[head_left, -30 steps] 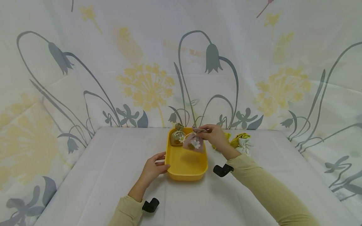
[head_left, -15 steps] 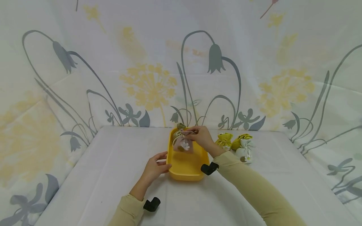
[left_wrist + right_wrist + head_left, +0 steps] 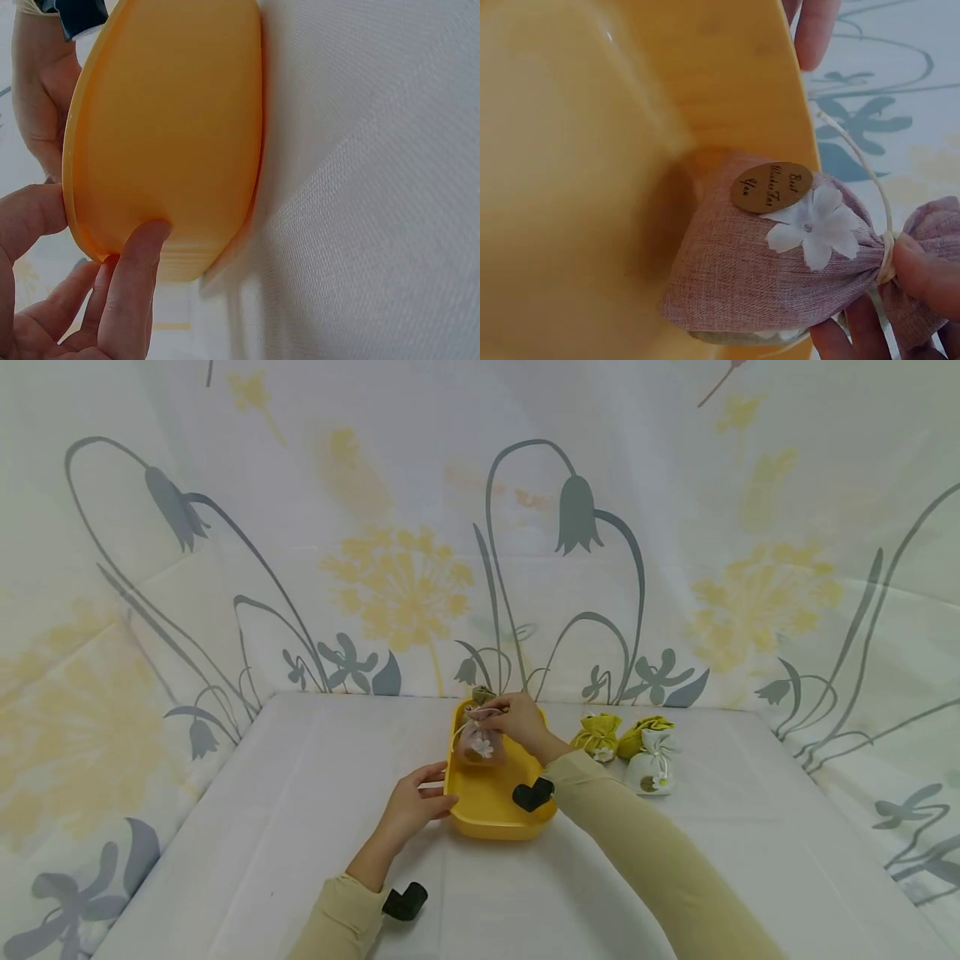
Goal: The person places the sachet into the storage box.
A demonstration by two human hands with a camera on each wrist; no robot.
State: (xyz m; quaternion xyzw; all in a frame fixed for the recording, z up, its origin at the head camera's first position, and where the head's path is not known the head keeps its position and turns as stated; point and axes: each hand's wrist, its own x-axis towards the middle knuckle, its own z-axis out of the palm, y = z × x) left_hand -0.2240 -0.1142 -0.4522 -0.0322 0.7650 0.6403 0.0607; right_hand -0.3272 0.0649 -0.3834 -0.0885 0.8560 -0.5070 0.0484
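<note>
Right hand (image 3: 517, 720) pinches pink pouch (image 3: 480, 745) by its tied neck, now lower and further left, bottom resting inside yellow tray (image 3: 491, 806) | left hand (image 3: 411, 802) still grips tray's left rim | three pouches (image 3: 628, 746) lie right of tray, unmoved.

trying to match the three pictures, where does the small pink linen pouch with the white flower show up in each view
Head: the small pink linen pouch with the white flower sits at the far end of the yellow plastic tray, pinched at its neck by the right hand.
Left wrist: not in it; only the tray's underside and the left hand on its rim.
Right wrist: lower right, the pouch rests on the tray floor.
Shared landmark: the yellow tray.
</note>
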